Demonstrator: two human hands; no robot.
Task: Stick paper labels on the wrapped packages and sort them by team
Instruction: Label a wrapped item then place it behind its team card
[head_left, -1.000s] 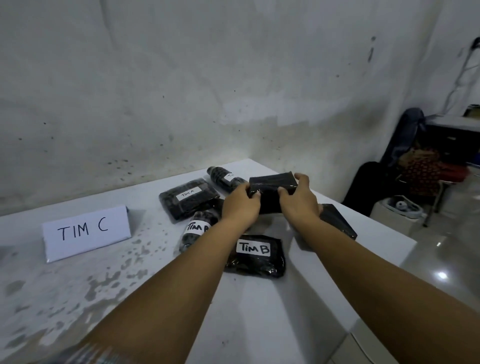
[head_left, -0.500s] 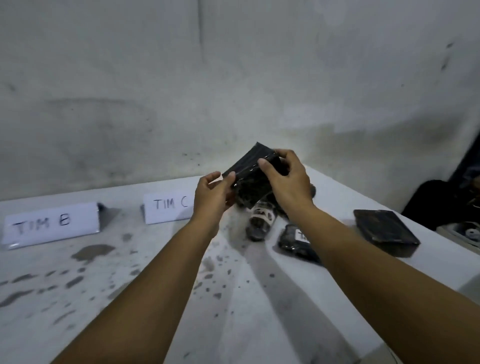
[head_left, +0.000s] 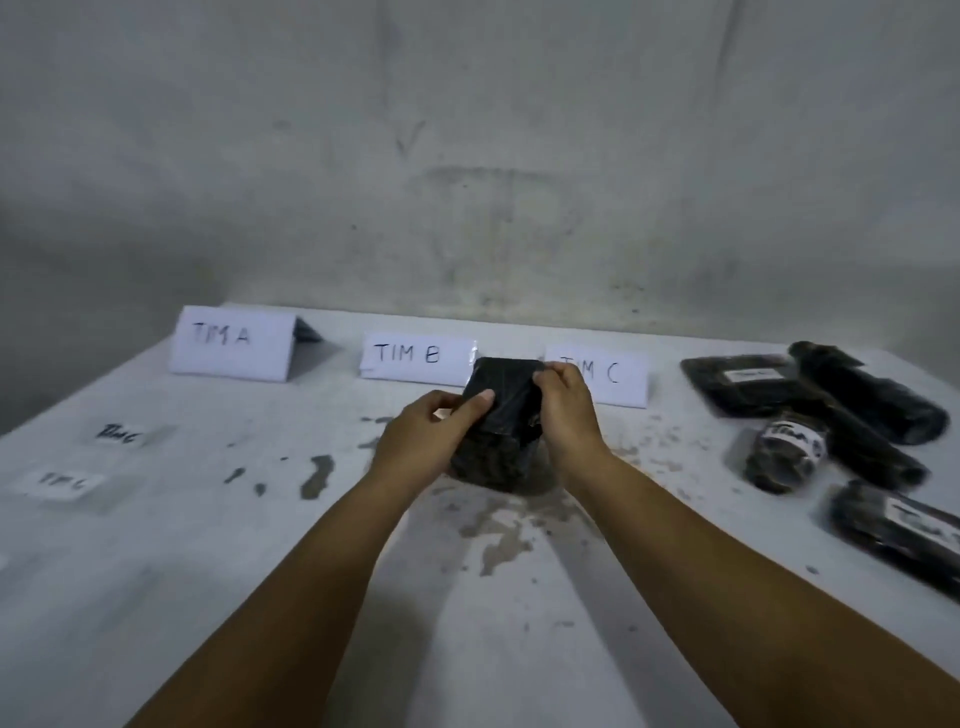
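Observation:
A black wrapped package (head_left: 501, 426) with no label showing is held upright in the middle of the white table (head_left: 156, 545), its lower end at the table top. My left hand (head_left: 426, 441) grips its left side, thumb across the front. My right hand (head_left: 563, 410) grips its right top corner. Behind stand three folded paper signs: TIM A (head_left: 228, 343), TIM B (head_left: 415, 358) and TIM C (head_left: 608, 376). Two loose paper labels (head_left: 122, 434) (head_left: 62, 483) lie at the left. Several labelled black packages (head_left: 789, 452) lie at the right.
A stained grey wall (head_left: 467, 156) rises right behind the table. The table's paint is chipped in dark patches around the middle. At the right, one long black package (head_left: 893, 530) lies close to the table's edge.
The view has swung left, bringing all three signs into sight. Both hands carried the package from the pile at the right to the table's middle and lowered it upright.

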